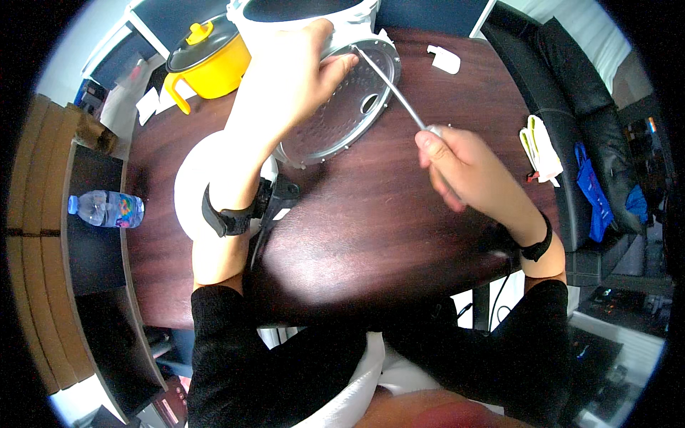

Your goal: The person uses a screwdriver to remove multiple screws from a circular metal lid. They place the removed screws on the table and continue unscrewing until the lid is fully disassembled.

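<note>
A round silver metal lid plate (330, 135) with a dimpled face and an oval hole tilts against a white round appliance (357, 23), which looks like a rice cooker. My left hand (296, 75) grips the plate's upper part, thumb pressed near its rim. In my right hand (460, 167) is a screwdriver (392, 87), its handle mostly hidden by curled fingers. The long shaft slants up and left, and its tip meets the plate's upper edge beside my left thumb. Beneath my left forearm lies a white rounded part (194, 189), partly covered.
A yellow pot (217, 68) with a dark lid stands at the back left. A small white plastic piece (445, 60) lies at the back right, and a folded cloth (540, 150) at the right edge. On the left shelf lies a water bottle (107, 209). A black sofa (564, 93) borders the dark wooden table (399, 235).
</note>
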`<state>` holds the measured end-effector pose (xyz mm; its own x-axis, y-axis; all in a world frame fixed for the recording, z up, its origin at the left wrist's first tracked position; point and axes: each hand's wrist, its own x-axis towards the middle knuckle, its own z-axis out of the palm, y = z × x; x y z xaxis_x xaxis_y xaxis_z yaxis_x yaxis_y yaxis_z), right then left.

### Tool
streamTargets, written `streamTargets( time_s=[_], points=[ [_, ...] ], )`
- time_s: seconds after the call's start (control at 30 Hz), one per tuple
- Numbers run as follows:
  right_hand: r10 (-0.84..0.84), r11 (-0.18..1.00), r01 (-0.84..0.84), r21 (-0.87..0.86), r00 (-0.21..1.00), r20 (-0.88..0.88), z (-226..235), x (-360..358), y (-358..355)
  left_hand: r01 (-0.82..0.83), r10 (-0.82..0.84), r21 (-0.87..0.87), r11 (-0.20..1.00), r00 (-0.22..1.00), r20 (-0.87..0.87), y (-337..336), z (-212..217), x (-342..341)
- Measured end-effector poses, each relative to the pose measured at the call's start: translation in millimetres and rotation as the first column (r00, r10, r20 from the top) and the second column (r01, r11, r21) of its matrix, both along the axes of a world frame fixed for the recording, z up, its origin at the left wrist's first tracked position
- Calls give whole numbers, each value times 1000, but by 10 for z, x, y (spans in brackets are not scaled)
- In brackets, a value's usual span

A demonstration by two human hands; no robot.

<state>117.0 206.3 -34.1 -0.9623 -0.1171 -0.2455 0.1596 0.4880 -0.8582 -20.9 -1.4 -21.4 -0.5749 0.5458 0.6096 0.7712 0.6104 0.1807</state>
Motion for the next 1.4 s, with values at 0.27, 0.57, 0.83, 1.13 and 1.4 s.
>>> streamTargets(
  time_s=[0.27, 0.57, 0.83, 1.13, 1.4],
  points=[
    [394, 463, 380, 801, 721, -570, 391, -136, 333, -4, 5, -23, 1000, 998, 60, 4, 34, 6],
    [-9, 957, 39, -288, 994, 108, -49, 13, 89, -8, 7, 41, 999, 1000, 17, 1, -21, -13],
    [82, 921, 42, 387, 951, -298, 89, -84, 129, -12, 13, -11, 1000, 1000, 24, -8, -7, -37],
    [356, 526, 385, 759, 711, -607, 366, -112, 396, -22, 22, 2, 1000, 1000, 11, 22, -22, 16],
    [-58, 996, 58, -64, 998, -4, -33, -13, 215, -32, 32, 2, 999, 998, 50, 4, 17, 40]
  ],
)
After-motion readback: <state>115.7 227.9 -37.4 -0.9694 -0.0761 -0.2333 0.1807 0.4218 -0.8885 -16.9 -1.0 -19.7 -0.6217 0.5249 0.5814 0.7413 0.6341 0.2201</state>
